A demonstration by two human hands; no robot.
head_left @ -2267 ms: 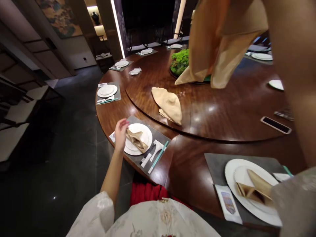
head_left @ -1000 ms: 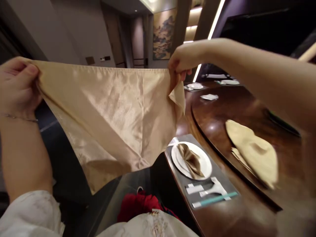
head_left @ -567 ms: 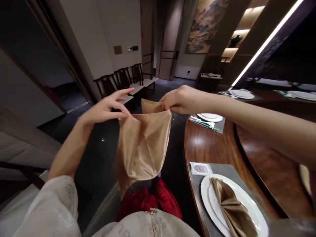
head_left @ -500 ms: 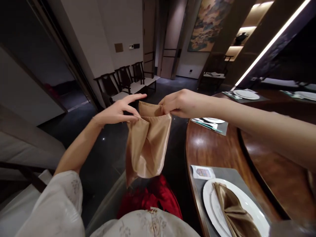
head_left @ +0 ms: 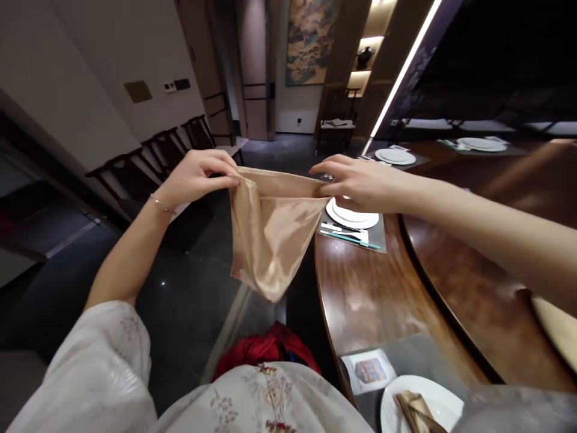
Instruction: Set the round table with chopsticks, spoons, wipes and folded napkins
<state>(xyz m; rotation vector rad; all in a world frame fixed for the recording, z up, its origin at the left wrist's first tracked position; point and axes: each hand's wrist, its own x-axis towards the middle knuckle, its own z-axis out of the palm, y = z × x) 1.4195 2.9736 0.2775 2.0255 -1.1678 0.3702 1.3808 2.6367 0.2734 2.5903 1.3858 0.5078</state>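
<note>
Hands (head_left: 202, 175) (head_left: 358, 185) both grip a gold napkin (head_left: 288, 225) — print (head_left: 372, 371) on the white packet (head_left: 368, 370) is unreadable.

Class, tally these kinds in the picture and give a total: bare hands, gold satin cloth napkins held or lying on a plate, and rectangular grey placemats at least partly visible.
Bare hands: 2
Gold satin cloth napkins: 2 (one held, one on a round white plate)
Rectangular grey placemats: 4
Total: 8

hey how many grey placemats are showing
4: near mat, next mat beyond the right hand, third mat farther along, farthest mat at upper right. Others may be hidden.
</note>
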